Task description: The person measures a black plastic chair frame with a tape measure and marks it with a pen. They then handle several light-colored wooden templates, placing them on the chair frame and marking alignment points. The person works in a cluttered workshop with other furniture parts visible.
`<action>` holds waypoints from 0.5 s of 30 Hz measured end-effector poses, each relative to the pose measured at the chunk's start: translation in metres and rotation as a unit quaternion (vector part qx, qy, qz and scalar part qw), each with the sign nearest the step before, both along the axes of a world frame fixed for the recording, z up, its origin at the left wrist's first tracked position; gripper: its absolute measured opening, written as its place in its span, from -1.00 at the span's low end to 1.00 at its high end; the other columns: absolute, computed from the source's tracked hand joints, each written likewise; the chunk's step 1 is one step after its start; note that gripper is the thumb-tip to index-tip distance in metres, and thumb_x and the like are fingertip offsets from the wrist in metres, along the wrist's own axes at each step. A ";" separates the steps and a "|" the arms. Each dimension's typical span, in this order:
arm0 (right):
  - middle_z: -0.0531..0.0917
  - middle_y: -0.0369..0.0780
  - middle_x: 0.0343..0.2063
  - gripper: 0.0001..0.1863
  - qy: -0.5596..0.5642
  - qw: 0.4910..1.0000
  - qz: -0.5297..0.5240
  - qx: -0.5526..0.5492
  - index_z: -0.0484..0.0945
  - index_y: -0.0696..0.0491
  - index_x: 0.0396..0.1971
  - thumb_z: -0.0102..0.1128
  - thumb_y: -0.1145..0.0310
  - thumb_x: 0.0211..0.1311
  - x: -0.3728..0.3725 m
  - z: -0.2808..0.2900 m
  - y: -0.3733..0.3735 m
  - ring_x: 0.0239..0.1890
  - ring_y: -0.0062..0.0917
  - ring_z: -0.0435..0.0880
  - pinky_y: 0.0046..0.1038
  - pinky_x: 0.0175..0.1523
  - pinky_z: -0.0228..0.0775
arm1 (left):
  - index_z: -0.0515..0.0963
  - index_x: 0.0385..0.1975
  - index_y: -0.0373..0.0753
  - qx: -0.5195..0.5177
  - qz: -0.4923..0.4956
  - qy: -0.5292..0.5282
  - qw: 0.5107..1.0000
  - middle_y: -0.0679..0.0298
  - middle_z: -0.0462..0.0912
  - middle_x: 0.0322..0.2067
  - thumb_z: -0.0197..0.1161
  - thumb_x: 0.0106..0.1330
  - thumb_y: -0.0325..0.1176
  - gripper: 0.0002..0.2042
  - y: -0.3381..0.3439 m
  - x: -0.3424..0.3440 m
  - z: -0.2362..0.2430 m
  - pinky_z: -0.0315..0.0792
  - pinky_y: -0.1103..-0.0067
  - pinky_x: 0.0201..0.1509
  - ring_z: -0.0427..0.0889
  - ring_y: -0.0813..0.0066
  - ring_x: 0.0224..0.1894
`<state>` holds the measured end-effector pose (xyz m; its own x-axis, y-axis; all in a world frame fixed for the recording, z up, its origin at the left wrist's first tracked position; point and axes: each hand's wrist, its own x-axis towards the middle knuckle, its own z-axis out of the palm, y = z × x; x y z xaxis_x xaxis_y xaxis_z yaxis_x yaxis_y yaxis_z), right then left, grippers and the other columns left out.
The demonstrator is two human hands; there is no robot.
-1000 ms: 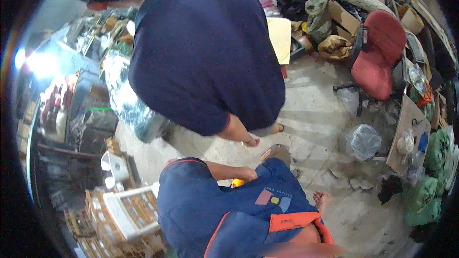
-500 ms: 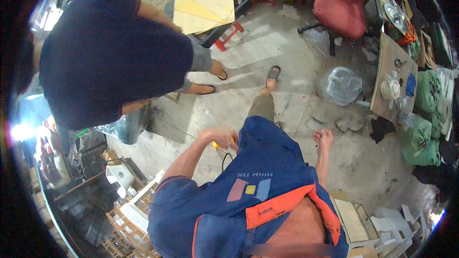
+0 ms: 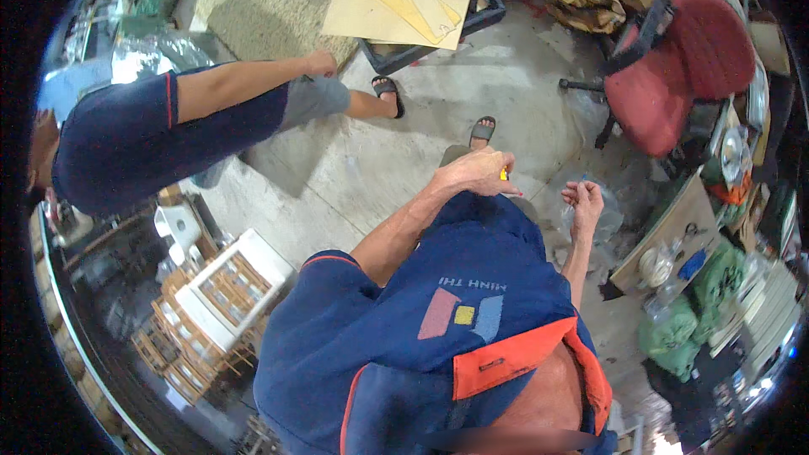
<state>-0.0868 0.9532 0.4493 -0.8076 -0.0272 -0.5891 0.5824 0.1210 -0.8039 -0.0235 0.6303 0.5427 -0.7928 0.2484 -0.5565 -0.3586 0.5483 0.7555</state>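
Note:
My left hand [image 3: 482, 173] is closed round a small yellow object [image 3: 504, 174] in front of my dark blue shirt. Most of that object is hidden by the fingers, so I cannot make out its kind. Off to the right hangs my right hand [image 3: 583, 200], its fingers loosely curled and partly apart, with nothing visible in them. A clear plastic bag [image 3: 608, 223] lies below and behind it on the floor. One of my sandalled feet [image 3: 482, 131] shows just beyond the left hand.
A co-worker [image 3: 168, 139] stands at the left, one arm reaching toward a sheet-topped stand [image 3: 396, 0]. At the right are a red office chair [image 3: 661, 84], a leaning board [image 3: 674, 236] and green bags [image 3: 670, 337]. Stacked wooden frames [image 3: 198, 312] stand at the lower left.
My left hand has moved right and forward with the yellow object. The view has shifted, bringing the chair nearer. The co-worker has turned and now stretches an arm toward the sheets.

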 end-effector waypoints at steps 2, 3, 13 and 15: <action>0.73 -0.10 -0.25 -0.85 0.011 0.998 0.054 -0.012 0.46 0.14 -0.13 0.11 0.37 0.48 -0.042 0.004 -0.020 -0.34 -0.48 0.73 -0.47 -0.26 0.55 | 0.58 -0.19 -0.30 -0.020 0.072 0.000 0.997 -0.10 0.71 -0.28 0.40 0.20 -0.05 -0.59 -0.012 -0.010 -0.008 0.54 0.19 -0.08 0.70 -0.10 -0.15; 0.73 -0.11 -0.25 -0.85 0.016 0.997 0.081 -0.012 0.46 0.14 -0.13 0.10 0.37 0.48 -0.060 0.007 -0.028 -0.34 -0.48 0.73 -0.47 -0.25 0.55 | 0.58 -0.18 -0.30 -0.034 0.105 -0.008 0.994 -0.10 0.71 -0.27 0.41 0.20 -0.05 -0.58 -0.020 -0.011 -0.013 0.54 0.19 -0.08 0.70 -0.10 -0.15; 0.70 -0.17 -0.39 -0.90 -0.007 0.941 0.327 0.089 0.48 0.15 -0.23 0.08 0.43 0.44 -0.219 -0.053 -0.094 -0.42 -0.51 0.70 -0.43 -0.29 0.56 | 0.65 -0.23 -0.28 -0.116 0.334 -0.142 0.925 0.04 0.71 -0.47 0.36 0.24 -0.05 -0.62 -0.056 0.017 -0.118 0.55 0.32 -0.29 0.70 0.16 -0.42; 0.69 -0.18 -0.43 -0.93 -0.044 0.924 0.364 0.112 0.46 0.12 -0.28 0.09 0.45 0.42 -0.249 -0.071 -0.098 -0.48 -0.51 0.68 -0.42 -0.37 0.55 | 0.65 -0.20 -0.28 -0.081 0.389 -0.196 0.897 0.03 0.72 -0.42 0.32 0.26 -0.09 -0.65 -0.038 0.027 -0.138 0.55 0.32 -0.21 0.72 0.16 -0.36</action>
